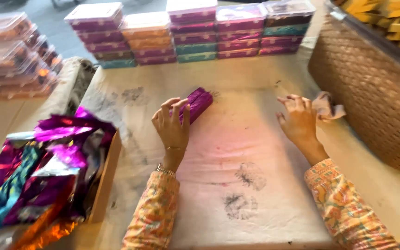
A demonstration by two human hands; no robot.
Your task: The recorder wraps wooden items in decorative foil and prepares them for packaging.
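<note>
Left hand (172, 124): fingers spread open, tips resting on the near end of the packet.
Packet (199, 103): magenta foil, lying mid-worktop (255, 139), angled toward the far edge; its near end is hidden under the fingers.
Right hand (298, 121): fingers loosely curled, gripping nothing, just beside a crumpled cloth (327, 107).
Unclear: cloth blurred, partly hidden behind the hand.
</note>
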